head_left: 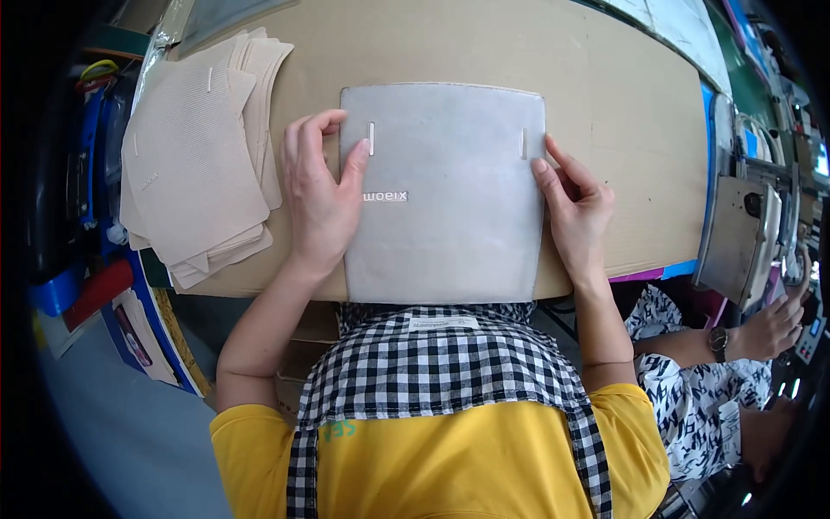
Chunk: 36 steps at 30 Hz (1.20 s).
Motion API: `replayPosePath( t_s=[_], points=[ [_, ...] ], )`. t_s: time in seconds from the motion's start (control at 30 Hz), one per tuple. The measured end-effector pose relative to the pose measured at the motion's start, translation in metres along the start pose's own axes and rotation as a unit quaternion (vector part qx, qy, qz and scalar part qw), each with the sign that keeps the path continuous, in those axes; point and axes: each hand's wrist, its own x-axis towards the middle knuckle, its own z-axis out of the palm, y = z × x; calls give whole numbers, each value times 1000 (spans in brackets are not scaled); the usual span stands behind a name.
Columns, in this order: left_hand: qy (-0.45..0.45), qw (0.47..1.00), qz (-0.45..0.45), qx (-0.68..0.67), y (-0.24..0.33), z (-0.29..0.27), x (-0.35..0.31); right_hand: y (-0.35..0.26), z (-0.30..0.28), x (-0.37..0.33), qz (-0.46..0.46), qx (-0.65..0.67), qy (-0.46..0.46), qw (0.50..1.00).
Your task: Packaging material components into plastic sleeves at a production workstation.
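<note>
A flat grey plate [450, 242], nearly square with a slightly curved top edge, lies in front of me on the cardboard. It has two narrow upright slots near its upper corners and a row of small cut-out letters at the left. My left hand [324, 186] grips its left edge, the thumb on the face beside the left slot and the fingers at the rim. At the opposite edge my right hand [575, 195] pinches the rim, thumb on top and index finger stretched along the side. What lies under the plate is hidden.
Left of the plate, a fanned stack of beige textured sheets [194, 156] carries similar slots and marks. Brown cardboard [640, 173] covers the table. At the right a co-worker's watched arm [705, 344] reaches toward a machine with a metal plate [735, 229]. Blue bins [60, 290] stand far left.
</note>
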Motion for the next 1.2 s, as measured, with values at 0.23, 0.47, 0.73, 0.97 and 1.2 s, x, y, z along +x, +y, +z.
replayPosePath(
  t_s=[0.23,0.47,0.73,0.97,1.2],
  points=[
    [-6,999,-39,-29,4,-4,-2,-1,4,-1,9,-5,10,1000],
    [27,958,286,-11,30,-10,-30,4,0,5,-52,-36,34,997],
    [-115,818,551,118,46,15,-90,7,0,7,-62,-76,29,995],
    [-124,779,595,157,43,21,-98,16,6,11,-107,-85,73,988],
    [-167,772,564,241,39,26,-108,17,10,8,-112,-73,74,988]
  ],
)
